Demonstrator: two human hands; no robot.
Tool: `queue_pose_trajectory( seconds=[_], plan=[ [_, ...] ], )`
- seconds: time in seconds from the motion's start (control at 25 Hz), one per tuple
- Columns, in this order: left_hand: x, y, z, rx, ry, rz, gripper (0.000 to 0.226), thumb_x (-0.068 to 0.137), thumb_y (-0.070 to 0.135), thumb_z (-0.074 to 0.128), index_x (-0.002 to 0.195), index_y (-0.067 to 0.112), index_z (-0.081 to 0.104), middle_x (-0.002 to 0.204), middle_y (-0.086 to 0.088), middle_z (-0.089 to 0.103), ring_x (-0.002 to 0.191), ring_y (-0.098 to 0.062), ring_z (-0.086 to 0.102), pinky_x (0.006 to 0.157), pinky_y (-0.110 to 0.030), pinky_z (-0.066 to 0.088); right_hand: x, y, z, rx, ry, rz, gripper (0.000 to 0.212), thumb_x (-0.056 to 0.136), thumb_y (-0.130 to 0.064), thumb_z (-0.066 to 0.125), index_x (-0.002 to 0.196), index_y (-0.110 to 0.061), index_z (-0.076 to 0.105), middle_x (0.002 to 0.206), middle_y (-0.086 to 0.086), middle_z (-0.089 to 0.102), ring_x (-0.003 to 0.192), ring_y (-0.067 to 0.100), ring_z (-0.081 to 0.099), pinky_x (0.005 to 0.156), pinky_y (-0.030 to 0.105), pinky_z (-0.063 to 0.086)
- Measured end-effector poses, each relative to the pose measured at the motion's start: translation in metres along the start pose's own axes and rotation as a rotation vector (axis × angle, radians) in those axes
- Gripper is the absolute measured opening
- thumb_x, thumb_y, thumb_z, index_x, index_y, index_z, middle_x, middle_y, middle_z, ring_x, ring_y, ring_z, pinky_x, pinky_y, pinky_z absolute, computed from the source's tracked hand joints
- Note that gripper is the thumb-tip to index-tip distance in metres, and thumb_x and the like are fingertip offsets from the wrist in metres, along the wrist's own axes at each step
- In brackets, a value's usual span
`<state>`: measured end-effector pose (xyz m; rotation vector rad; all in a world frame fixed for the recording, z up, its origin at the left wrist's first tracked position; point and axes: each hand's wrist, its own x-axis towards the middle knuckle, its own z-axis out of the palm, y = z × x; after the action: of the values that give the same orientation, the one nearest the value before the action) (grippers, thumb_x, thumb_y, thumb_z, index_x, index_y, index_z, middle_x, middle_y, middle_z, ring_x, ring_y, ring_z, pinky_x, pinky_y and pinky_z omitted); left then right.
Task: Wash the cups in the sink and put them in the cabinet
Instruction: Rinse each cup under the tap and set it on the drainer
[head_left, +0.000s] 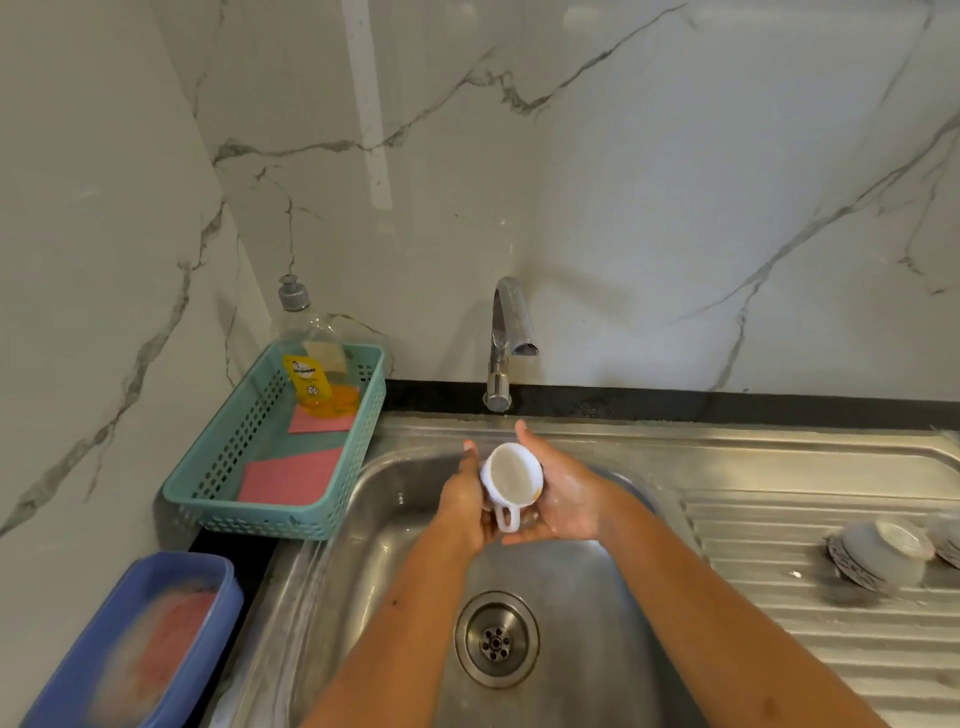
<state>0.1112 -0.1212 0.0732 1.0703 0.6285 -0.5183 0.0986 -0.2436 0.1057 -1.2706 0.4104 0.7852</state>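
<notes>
A small white cup (511, 475) with a handle is held over the steel sink (395, 545), its mouth facing up toward me and its handle pointing down. My left hand (465, 501) grips its left side. My right hand (561, 493) cups its right side and underside, looking wet and soapy. The tap (506, 338) stands just behind the cup; no water stream is visible. Two washed cups (883, 553) lie upside down on the ribbed drainboard at the right; the second cup (948, 538) is cut off by the frame edge.
A teal basket (208, 483) left of the sink holds pink cloths (291, 478) and a dish soap bottle (311, 364). A blue tub (140, 644) sits at the lower left. The drain (496, 642) is open in the basin. Marble walls stand behind and left.
</notes>
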Motion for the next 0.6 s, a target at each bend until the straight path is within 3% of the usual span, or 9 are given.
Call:
queue_pose_trajectory(
  seconds=[0.16, 0.28, 0.36, 0.4, 0.48, 0.6],
  plan=[
    [0.002, -0.011, -0.010, 0.295, 0.166, 0.147, 0.064, 0.088, 0.069, 0.033, 0.108, 0.014, 0.059, 0.100, -0.016, 0.068, 0.087, -0.037, 0.068, 0.079, -0.053, 0.056, -0.020, 0.020, 0.012, 0.120, 0.000, -0.070, 0.071, 0.072, -0.056, 0.068, 0.124, -0.010, 0.056, 0.109, 0.021, 0.061, 0.091, 0.042, 0.066, 0.072, 0.051, 0.057],
    [-0.028, -0.020, -0.006, 0.266, 0.065, 0.094, 0.072, 0.088, 0.072, 0.030, 0.107, 0.011, 0.063, 0.100, -0.019, 0.070, 0.089, -0.037, 0.069, 0.082, -0.048, 0.057, -0.040, 0.033, 0.027, -0.011, 0.157, -0.174, 0.033, 0.085, -0.049, 0.062, 0.108, -0.025, 0.057, 0.111, 0.015, 0.058, 0.091, 0.038, 0.065, 0.073, 0.050, 0.058],
    [-0.045, -0.033, -0.004, 0.210, -0.022, 0.105, 0.070, 0.089, 0.070, 0.031, 0.108, 0.011, 0.064, 0.101, -0.017, 0.069, 0.088, -0.032, 0.067, 0.077, -0.042, 0.055, -0.049, 0.048, 0.036, -0.259, 0.340, -0.318, 0.023, 0.088, -0.049, 0.058, 0.106, -0.035, 0.054, 0.112, 0.006, 0.052, 0.097, 0.028, 0.062, 0.067, 0.041, 0.060],
    [-0.052, -0.041, -0.005, 0.200, -0.076, 0.103, 0.069, 0.090, 0.070, 0.031, 0.105, 0.012, 0.065, 0.098, -0.014, 0.068, 0.080, -0.028, 0.065, 0.068, -0.037, 0.052, -0.052, 0.055, 0.038, -0.385, 0.403, -0.407, 0.025, 0.088, -0.049, 0.058, 0.110, -0.038, 0.052, 0.114, 0.003, 0.046, 0.100, 0.025, 0.058, 0.066, 0.035, 0.058],
    [-0.059, -0.052, -0.012, 0.163, -0.182, 0.019, 0.071, 0.088, 0.073, 0.032, 0.101, 0.013, 0.067, 0.095, -0.011, 0.066, 0.072, -0.023, 0.059, 0.058, -0.030, 0.045, -0.054, 0.067, 0.035, -0.601, 0.436, -0.566, 0.038, 0.086, -0.042, 0.062, 0.121, -0.042, 0.046, 0.117, 0.001, 0.037, 0.106, 0.021, 0.053, 0.077, 0.028, 0.052],
    [-0.065, -0.064, -0.017, 0.002, -0.285, -0.033, 0.058, 0.093, 0.060, 0.037, 0.111, 0.011, 0.065, 0.102, -0.011, 0.070, 0.090, -0.024, 0.066, 0.071, -0.036, 0.056, -0.059, 0.081, 0.018, -0.777, 0.366, -0.681, 0.066, 0.078, -0.024, 0.071, 0.133, -0.040, 0.037, 0.121, 0.000, 0.034, 0.109, 0.017, 0.049, 0.092, 0.030, 0.049]
  ],
)
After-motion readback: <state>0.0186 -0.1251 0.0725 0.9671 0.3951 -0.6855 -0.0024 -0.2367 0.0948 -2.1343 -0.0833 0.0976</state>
